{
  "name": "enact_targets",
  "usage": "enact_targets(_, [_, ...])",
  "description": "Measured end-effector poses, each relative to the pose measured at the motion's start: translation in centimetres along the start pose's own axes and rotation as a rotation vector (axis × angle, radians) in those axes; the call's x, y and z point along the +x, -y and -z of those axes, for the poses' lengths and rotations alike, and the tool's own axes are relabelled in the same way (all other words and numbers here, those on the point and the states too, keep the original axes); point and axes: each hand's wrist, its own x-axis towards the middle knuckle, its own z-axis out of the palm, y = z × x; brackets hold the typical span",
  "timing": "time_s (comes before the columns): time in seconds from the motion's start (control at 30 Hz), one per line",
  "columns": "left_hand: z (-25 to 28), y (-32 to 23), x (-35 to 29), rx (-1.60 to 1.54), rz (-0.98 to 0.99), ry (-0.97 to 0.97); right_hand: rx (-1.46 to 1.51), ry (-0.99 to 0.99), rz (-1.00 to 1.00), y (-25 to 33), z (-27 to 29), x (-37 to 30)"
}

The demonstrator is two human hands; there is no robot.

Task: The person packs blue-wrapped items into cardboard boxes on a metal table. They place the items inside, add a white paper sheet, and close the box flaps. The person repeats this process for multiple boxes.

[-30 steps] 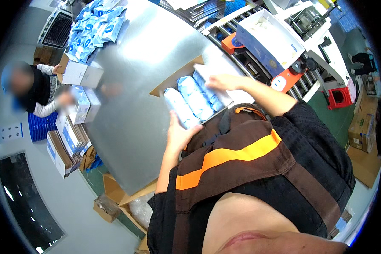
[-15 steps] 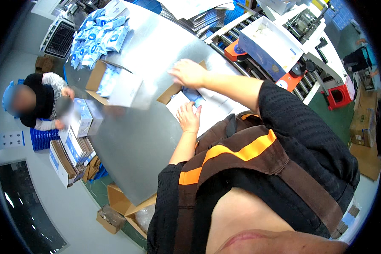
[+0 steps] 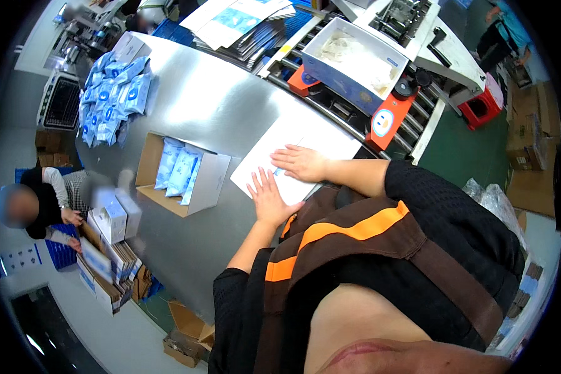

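Observation:
A white cardboard carton (image 3: 327,134) lies on the metal table close in front of me, its top flaps folded down. My left hand (image 3: 270,201) rests on its near left part, fingers spread and holding nothing. Flat across the middle of the top is my right hand (image 3: 300,163), its fingers stretched out and empty. A small bit of blue shows between the hands, partly covered by them. To the left stands an open carton (image 3: 212,181) with several blue-and-white soft packets (image 3: 182,169) inside.
Blue packets (image 3: 113,93) are heaped at the table's far left. A co-worker (image 3: 59,199) handles cartons at the left edge. Flat cardboard sheets (image 3: 230,22) lie at the back. Beyond my carton, a roller conveyor (image 3: 411,134) carries an open box (image 3: 355,62) beside a machine.
My hands have pressed the carton's raised flaps down, and both now lie flat on top. The view has shifted. The co-worker's hands have moved down to the stacked cartons.

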Motion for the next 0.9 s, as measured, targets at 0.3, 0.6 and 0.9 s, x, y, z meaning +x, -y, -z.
enact_targets(0.3, [-0.6, -13.9, 10.8, -0.097, -0.030, -0.135, -0.104, 0.026, -0.101, -13.2, 7.0, -8.6])
enact_targets(0.6, [0.4, -14.2, 11.9, -0.012, -0.020, -0.062, 0.153, -0.308, -0.619, -12.9, 22.9, -7.2])
enact_targets(0.9, [-1.1, -13.3, 9.6, -0.043, -0.013, -0.122, -0.047, -0.221, -0.314, -9.2, 6.1, -8.8])
